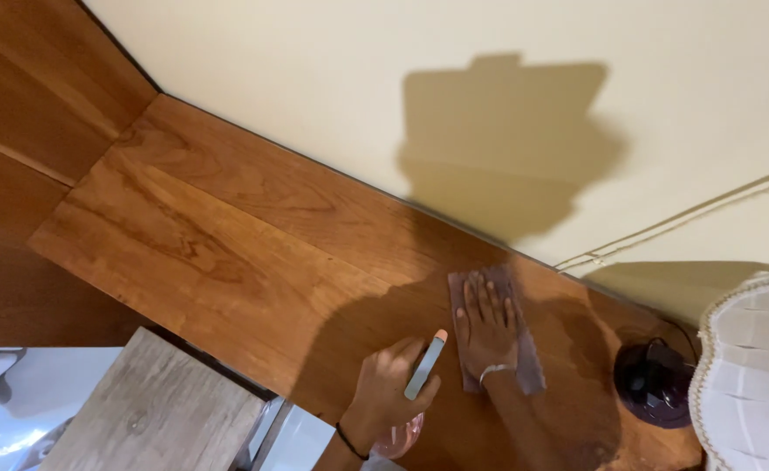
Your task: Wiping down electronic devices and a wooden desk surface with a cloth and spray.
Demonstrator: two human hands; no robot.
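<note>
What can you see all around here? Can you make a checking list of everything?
Surface: brown wooden top, glossy, against a cream wall.
Job's things: brownish cloth lying flat; spray bottle with a pinkish body.
Clutter: dark lamp base, white frilled lampshade, pale wooden block.
Hands: right hand pressed flat on the cloth; left hand wrapped around the spray bottle.
Cables: thin dark cord beside the lamp base.
Surroundings: shadows on the wall; white object at lower left, unclear.

Brown cloth (pixel 524 349) flat on wood – spray bottle (pixel 421 373) upright.
</note>
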